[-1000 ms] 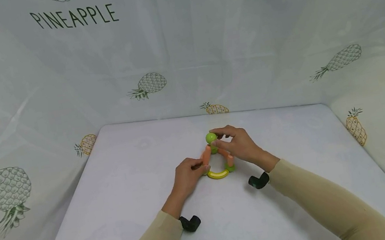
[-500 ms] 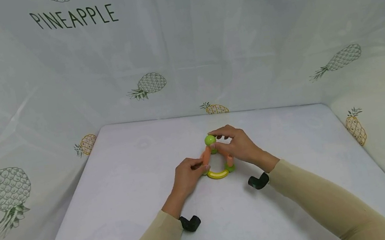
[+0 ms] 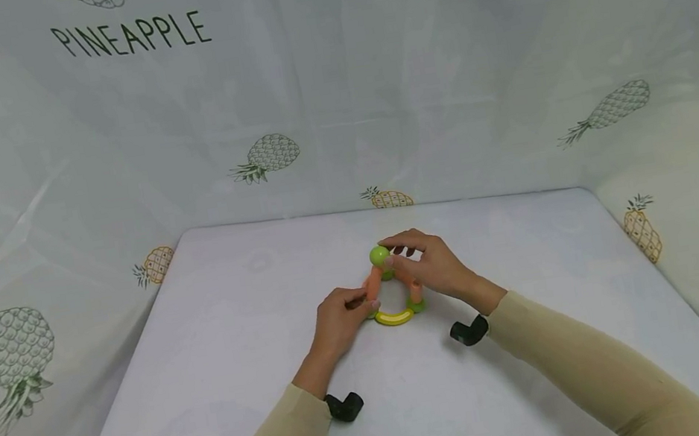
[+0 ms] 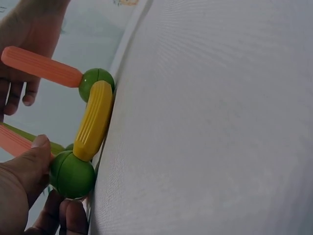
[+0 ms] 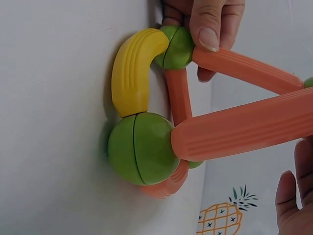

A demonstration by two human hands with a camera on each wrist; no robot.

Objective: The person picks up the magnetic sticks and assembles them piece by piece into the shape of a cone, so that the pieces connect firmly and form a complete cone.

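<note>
A toy frame of green balls and ribbed sticks stands on the white table. Its base holds a yellow curved stick [image 3: 394,317] between two green balls, with orange sticks behind. My left hand [image 3: 341,320] pinches the lower left green ball [image 5: 178,49], its thumb also over the foot of a raised orange stick [image 3: 373,284]. Between thumb and fingers, my right hand [image 3: 432,262] holds another green ball [image 3: 379,256] at the top of that stick. A second orange stick [image 5: 244,125] slants up from the lower right green ball [image 5: 144,149]; its upper end lies near my right hand.
The white table [image 3: 250,278] stretches around the frame. A pale cloth printed with pineapples [image 3: 272,153] hangs behind and at both sides. Black devices [image 3: 345,407] sit at both wrists.
My right hand has lowered the top green ball slightly and moved it a little left, closer to the raised left orange stick. The left hand keeps its hold in place.
</note>
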